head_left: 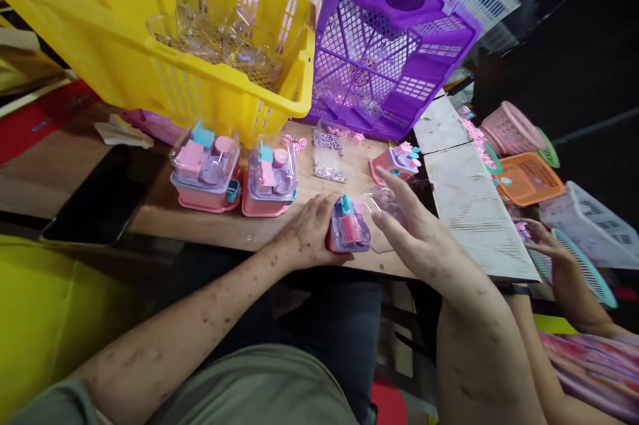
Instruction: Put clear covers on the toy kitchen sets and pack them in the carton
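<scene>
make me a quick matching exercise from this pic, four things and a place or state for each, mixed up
1. left hand
2. yellow crate
3. right hand
4. purple crate

A. fingers spread, near a clear plastic cover
B. just right of another crate in the picture
C. around a small toy set
D. contains clear plastic pieces

Pairs: 1-C, 2-D, 3-A, 4-B
</scene>
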Demonstrator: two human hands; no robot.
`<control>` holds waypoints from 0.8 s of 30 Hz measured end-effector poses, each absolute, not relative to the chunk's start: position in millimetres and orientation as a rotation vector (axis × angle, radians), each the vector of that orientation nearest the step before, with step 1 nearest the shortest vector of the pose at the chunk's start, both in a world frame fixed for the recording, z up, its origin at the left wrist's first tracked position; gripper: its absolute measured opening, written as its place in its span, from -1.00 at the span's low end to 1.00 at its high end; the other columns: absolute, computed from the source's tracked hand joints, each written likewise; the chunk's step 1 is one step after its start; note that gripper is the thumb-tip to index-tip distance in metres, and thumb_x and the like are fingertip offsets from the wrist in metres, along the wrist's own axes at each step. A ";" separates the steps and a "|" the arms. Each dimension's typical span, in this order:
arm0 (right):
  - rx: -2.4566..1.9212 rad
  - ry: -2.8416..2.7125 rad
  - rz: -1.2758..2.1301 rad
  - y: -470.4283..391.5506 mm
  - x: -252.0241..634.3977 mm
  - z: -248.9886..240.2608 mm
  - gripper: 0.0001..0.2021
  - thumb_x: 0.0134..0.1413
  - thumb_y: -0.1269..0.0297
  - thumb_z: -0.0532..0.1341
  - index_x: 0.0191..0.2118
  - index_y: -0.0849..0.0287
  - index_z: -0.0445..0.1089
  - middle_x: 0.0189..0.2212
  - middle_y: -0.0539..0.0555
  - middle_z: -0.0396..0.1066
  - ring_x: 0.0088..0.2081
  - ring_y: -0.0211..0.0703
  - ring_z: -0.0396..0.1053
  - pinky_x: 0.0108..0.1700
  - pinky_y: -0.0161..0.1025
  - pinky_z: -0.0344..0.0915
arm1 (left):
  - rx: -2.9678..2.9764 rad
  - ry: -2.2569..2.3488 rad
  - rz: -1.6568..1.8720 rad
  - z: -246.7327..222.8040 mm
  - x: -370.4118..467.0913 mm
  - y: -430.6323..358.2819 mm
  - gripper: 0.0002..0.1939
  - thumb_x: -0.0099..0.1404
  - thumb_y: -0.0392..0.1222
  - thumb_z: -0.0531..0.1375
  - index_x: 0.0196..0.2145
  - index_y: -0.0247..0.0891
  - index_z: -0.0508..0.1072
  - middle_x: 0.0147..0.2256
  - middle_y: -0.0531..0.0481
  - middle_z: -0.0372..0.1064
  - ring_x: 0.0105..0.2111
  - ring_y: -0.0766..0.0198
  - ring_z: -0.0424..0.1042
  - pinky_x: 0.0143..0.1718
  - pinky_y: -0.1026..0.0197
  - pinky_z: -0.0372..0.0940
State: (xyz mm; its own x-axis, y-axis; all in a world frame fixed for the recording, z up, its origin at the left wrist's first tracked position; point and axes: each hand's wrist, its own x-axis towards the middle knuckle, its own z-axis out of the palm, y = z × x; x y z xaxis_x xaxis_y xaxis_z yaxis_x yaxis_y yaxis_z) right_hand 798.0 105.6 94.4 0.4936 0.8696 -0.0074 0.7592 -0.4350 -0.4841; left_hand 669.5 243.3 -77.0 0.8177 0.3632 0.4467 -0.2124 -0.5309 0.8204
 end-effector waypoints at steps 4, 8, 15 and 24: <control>-2.468 -1.280 0.244 107.4 784.7 99.8 -0.29 0.28 -0.34 0.34 0.32 0.04 0.39 -0.01 0.21 0.61 -0.05 0.21 0.61 0.05 0.14 0.56 | 2.002 0.127 0.698 -76.0 669.4 242.6 0.38 0.05 -0.06 0.68 0.53 -0.16 -0.12 0.46 -0.41 0.14 0.50 -0.34 0.20 0.51 -0.45 0.20; -2.488 -1.262 -0.004 122.1 771.4 98.1 -0.38 0.38 -0.26 0.27 0.31 0.06 0.37 -0.09 0.21 0.60 -0.15 0.17 0.60 -0.08 0.07 0.56 | 1.970 0.201 0.650 -77.1 671.1 241.1 0.56 0.00 -0.02 0.71 0.57 -0.26 -0.29 0.47 -0.56 0.11 0.48 -0.38 0.25 0.48 -0.44 0.26; -2.633 -1.526 -0.014 149.5 765.1 66.3 -0.50 0.47 0.02 0.21 0.38 0.07 0.41 0.16 0.31 0.55 0.22 0.34 0.50 0.31 0.32 0.41 | 2.002 0.240 0.678 -76.1 670.5 239.4 0.42 -0.03 0.11 0.73 0.47 -0.33 -0.04 0.41 -0.52 0.21 0.43 -0.34 0.32 0.45 -0.33 0.32; -2.850 -1.549 -0.096 151.0 750.6 75.5 -0.51 0.50 -0.05 0.19 0.38 0.04 0.33 0.05 0.35 0.49 0.16 0.43 0.49 0.13 0.33 0.49 | 2.036 0.271 0.637 -71.2 671.1 238.1 0.23 0.08 0.02 0.68 0.41 -0.33 0.01 0.34 -0.44 0.27 0.37 -0.32 0.36 0.41 -0.27 0.34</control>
State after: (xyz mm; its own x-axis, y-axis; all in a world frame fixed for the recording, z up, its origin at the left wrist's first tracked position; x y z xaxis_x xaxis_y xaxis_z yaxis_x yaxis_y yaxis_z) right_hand 750.6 151.0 75.5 0.5435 0.8394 0.0027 0.8333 -0.5399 0.1189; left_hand 671.1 238.1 -71.2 0.8397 0.4325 0.3283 -0.0629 -0.5229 0.8501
